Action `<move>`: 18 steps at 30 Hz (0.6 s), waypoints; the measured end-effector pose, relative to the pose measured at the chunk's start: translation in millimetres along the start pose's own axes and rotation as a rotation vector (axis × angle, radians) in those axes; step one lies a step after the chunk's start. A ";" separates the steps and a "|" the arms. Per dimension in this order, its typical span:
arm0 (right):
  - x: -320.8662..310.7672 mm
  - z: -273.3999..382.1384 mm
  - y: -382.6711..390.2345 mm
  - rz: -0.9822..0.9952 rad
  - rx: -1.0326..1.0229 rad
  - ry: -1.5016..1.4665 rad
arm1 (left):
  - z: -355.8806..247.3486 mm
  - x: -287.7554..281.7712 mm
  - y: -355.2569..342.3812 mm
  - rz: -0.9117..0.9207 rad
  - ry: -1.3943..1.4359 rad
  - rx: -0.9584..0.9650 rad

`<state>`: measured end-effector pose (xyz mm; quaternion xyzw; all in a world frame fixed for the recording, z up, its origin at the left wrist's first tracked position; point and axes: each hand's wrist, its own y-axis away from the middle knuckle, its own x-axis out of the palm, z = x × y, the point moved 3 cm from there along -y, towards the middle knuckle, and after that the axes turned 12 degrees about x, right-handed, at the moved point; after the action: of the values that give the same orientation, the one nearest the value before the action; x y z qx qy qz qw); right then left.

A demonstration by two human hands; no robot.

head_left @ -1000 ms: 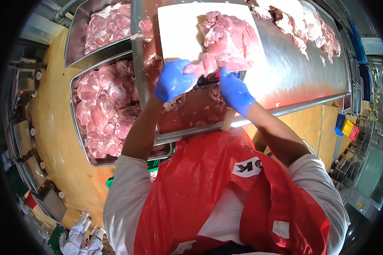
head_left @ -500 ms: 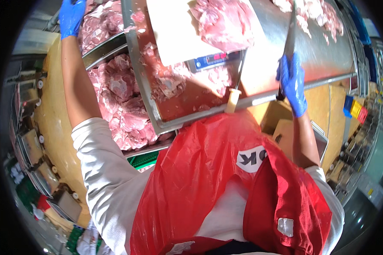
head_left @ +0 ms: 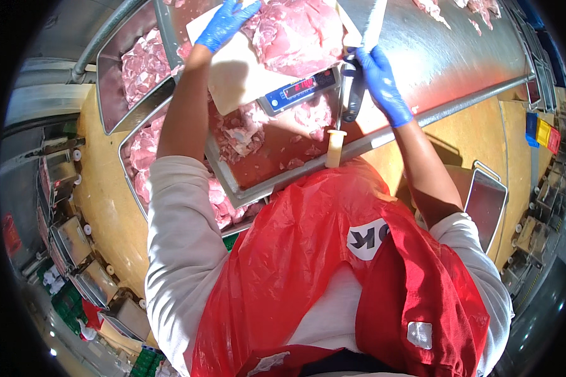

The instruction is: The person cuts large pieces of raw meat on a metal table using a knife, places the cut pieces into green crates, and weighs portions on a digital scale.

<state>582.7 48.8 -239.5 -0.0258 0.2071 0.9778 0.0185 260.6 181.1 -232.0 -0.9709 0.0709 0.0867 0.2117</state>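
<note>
My left hand (head_left: 226, 26), in a blue glove, reaches over a white board (head_left: 233, 74) with its fingers stretched out to the left edge of a large piece of raw pink meat (head_left: 299, 34). The meat lies on the board, above a scale (head_left: 299, 90) with a blue front and a lit red display. My right hand (head_left: 383, 85), also blue-gloved, holds a knife (head_left: 355, 97) by its black handle, just right of the scale. Its pale blade points away from me. A rod with a cream handle (head_left: 335, 149) lies near the table's front edge, below the knife.
Meat trimmings (head_left: 242, 138) lie on the metal table (head_left: 446, 75) before the scale, others at its far right. Left of the table stand metal bins of meat (head_left: 146, 66). A metal tub (head_left: 486, 204) stands at lower right, with blue, yellow and red boxes (head_left: 543, 133) beyond.
My left hand has moved right from the meat bin to the board. My right hand has brought the knife left, beside the scale. The view has shifted somewhat.
</note>
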 end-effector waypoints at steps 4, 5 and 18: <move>24.1 0.4 -36.0 0.083 -0.209 -0.012 | 16.6 30.3 6.0 0.122 -0.145 -0.150; 26.9 5.1 -44.8 0.043 -0.240 0.082 | 12.9 38.6 10.5 0.080 -0.118 -0.074; -70.3 51.9 -109.7 0.114 -0.198 0.285 | -86.1 75.0 112.9 -0.199 -0.757 0.032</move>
<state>655.7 168.3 -232.4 -0.1539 0.1114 0.9794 -0.0691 325.9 35.4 -214.8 -0.8690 -0.1055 0.4166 0.2454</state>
